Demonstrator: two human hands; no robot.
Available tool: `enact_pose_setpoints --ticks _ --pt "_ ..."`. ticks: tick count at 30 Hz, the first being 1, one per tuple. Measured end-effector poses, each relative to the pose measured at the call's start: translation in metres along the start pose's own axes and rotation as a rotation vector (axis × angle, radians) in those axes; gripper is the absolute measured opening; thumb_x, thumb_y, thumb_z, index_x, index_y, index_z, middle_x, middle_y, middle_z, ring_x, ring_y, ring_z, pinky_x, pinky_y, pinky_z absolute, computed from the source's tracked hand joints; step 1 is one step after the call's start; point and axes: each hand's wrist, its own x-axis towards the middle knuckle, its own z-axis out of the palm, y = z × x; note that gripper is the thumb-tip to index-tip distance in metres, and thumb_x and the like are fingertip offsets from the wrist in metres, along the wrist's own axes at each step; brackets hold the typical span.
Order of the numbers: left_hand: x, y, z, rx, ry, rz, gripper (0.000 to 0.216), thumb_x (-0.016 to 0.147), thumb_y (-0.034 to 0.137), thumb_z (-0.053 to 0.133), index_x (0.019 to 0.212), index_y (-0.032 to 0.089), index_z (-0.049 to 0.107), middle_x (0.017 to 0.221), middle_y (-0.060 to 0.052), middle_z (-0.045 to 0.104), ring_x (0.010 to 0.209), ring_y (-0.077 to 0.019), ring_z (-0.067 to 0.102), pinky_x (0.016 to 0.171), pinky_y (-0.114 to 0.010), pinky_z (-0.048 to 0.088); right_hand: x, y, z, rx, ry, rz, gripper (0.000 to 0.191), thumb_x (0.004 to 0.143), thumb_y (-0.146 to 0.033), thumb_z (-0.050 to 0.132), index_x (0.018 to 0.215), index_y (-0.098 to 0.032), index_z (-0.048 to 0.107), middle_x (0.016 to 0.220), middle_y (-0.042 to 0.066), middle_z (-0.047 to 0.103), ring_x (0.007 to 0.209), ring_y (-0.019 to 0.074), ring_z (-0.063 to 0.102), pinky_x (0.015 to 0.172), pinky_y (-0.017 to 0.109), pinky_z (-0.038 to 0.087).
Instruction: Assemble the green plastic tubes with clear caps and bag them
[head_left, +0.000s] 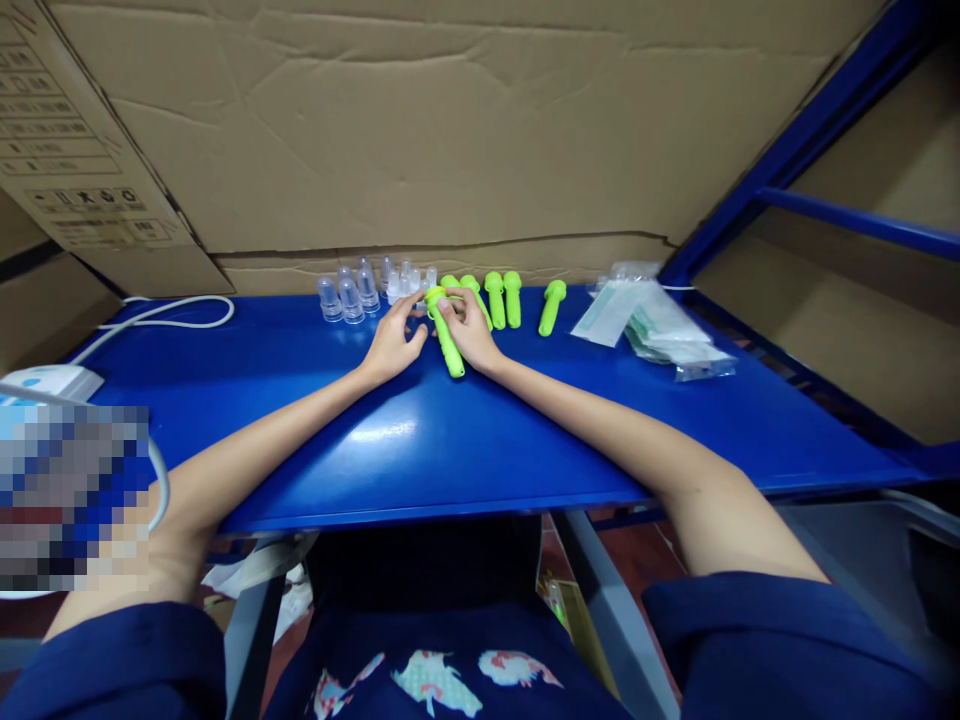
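Note:
My right hand [471, 330] is wrapped round a lime-green flashlight [450, 345], which lies tilted, its wider head away from me and its narrow tail toward me. At the head end is my left hand [391, 340], thumb and fingers apart. Its fingertips reach the rim of the head; whether they touch it I cannot tell. Just behind my hands, more green flashlights [495, 300] stand in a loose row, partly covered by my right hand. Clear plastic caps [349, 298] stand in a group beyond my left hand, with smaller whitish translucent pieces [405, 282] beside them.
A blue table [390, 440] spans the view, backed by a cardboard wall [420, 140]. Clear bags with pale green-white packets [652, 320] lie at right. A white cable [187, 312] and a white device [60, 382] are at left. A blue metal frame [847, 215] rises at right.

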Motion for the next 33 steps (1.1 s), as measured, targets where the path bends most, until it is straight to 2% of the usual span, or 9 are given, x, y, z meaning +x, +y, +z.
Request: enact_pose_setpoints --ticks 5,10,15,22,28,33 --pt "0.0 -0.001 0.0 -0.004 -0.065 0.007 0.061 0.084 0.008 0.053 0.145 0.015 0.051 0.143 -0.017 0.058 0.114 -0.022 0.067 0.091 -0.035 0.06 -0.003 -0.007 0.0 -0.042 -0.015 0.036 0.067 0.086 -0.078 0.052 0.131 -0.029 0.039 0.115 0.009 0.067 0.074 0.0183 0.072 0.065 0.037 0.064" --pt "0.0 -0.001 -0.001 0.007 -0.074 0.034 0.064 0.084 0.007 0.054 0.147 0.017 0.051 0.142 -0.015 0.058 0.117 -0.0217 0.064 0.097 -0.036 0.057 -0.007 -0.012 0.004 -0.062 -0.043 0.043 0.075 0.086 -0.067 0.063 0.143 -0.031 0.031 0.123 0.011 0.063 0.07 0.0171 0.07 0.056 0.035 0.062" --pt "0.0 0.0 -0.001 0.027 -0.076 -0.025 0.06 0.084 0.008 0.052 0.143 0.012 0.055 0.126 -0.014 0.067 0.106 -0.0192 0.068 0.094 -0.033 0.057 -0.007 -0.01 0.005 -0.033 -0.037 0.065 0.073 0.081 -0.068 0.067 0.13 -0.026 0.033 0.117 0.012 0.064 0.064 0.0163 0.068 0.046 0.031 0.059" --pt "-0.001 0.008 -0.003 0.051 -0.087 -0.023 0.05 0.085 0.011 0.051 0.133 0.006 0.064 0.109 -0.013 0.073 0.096 -0.0191 0.07 0.088 -0.031 0.058 -0.003 -0.002 0.004 -0.037 0.0 0.061 0.069 0.079 -0.072 0.067 0.118 -0.027 0.032 0.111 0.009 0.065 0.065 0.0166 0.07 0.044 0.031 0.059" --pt "-0.001 0.005 -0.002 0.061 -0.092 -0.014 0.052 0.083 0.01 0.051 0.134 0.01 0.063 0.11 -0.011 0.071 0.096 -0.0176 0.069 0.085 -0.028 0.058 -0.004 -0.004 0.005 -0.016 0.022 0.051 0.064 0.079 -0.071 0.069 0.109 -0.028 0.032 0.099 0.003 0.066 0.062 0.015 0.068 0.042 0.029 0.057" --pt "-0.001 -0.001 0.0 0.056 -0.055 0.018 0.056 0.082 0.008 0.053 0.137 0.014 0.057 0.127 -0.014 0.064 0.103 -0.0189 0.067 0.089 -0.032 0.059 -0.006 -0.01 0.005 -0.054 0.035 0.035 0.06 0.082 -0.067 0.068 0.113 -0.028 0.035 0.099 0.004 0.067 0.059 0.0144 0.067 0.041 0.029 0.056"
